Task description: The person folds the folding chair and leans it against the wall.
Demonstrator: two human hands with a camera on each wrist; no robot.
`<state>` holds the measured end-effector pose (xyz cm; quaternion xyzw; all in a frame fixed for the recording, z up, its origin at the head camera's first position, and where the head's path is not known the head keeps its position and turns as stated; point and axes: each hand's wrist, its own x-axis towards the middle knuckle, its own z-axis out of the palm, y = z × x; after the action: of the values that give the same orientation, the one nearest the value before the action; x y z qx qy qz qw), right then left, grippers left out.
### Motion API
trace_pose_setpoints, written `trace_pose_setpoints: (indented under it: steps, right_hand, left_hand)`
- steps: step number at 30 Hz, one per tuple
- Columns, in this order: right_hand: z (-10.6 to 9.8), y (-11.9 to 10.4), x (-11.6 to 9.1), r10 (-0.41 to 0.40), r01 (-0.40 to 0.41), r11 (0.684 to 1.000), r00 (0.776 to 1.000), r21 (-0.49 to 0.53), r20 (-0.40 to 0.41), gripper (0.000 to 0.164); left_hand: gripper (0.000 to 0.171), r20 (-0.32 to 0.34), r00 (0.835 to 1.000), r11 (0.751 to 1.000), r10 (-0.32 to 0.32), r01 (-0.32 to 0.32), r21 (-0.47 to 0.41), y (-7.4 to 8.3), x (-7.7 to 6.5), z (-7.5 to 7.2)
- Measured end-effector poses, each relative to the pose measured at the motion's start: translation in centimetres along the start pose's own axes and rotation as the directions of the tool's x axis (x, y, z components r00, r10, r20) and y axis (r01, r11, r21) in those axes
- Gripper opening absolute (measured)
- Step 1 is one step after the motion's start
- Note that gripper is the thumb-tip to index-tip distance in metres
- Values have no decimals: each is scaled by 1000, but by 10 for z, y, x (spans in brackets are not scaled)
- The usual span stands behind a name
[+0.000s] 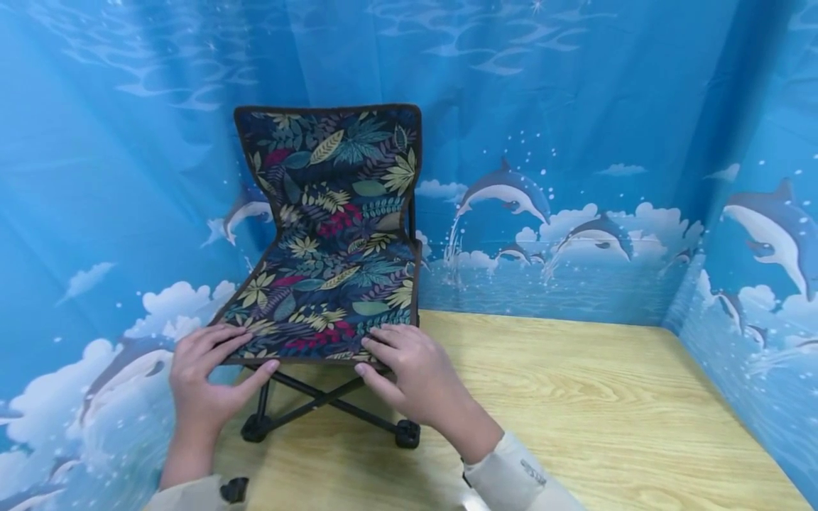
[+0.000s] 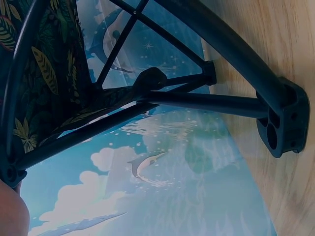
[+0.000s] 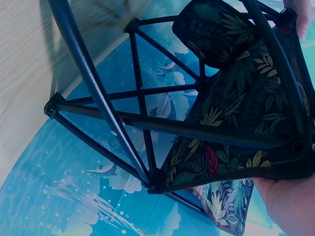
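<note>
A small folding chair [image 1: 332, 277] with dark leaf-print fabric and a black tube frame stands unfolded in the head view. My left hand [image 1: 204, 376] rests on the front left corner of its seat, fingers on the fabric and thumb by the front edge. At the front right corner, my right hand [image 1: 415, 369] lies the same way, its thumb spread toward the front edge. From below, the right wrist view shows the seat's underside [image 3: 231, 118] and the crossed black legs [image 3: 140, 93]. A leg's plastic foot [image 2: 285, 118] appears large in the left wrist view.
The chair stands on a light wood-grain surface [image 1: 575, 397] that extends to the right. Blue curtains [image 1: 575, 128] printed with dolphins and clouds hang close behind the chair and along both sides.
</note>
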<state>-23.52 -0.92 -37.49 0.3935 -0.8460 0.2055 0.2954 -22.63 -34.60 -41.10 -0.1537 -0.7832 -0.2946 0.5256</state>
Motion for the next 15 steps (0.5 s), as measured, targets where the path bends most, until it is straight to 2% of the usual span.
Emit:
trace_pose_setpoints:
  steps: [6, 15]
  right_hand:
    - [0, 0, 0, -8, 8, 1000, 1000, 2, -10, 41]
    - [-2, 0, -2, -3, 3, 1000, 1000, 22, -25, 39]
  left_hand:
    - [70, 14, 1000, 1000, -12, 12, 10, 1, 0, -2]
    - [70, 7, 1000, 1000, -8, 8, 4, 3, -1, -2]
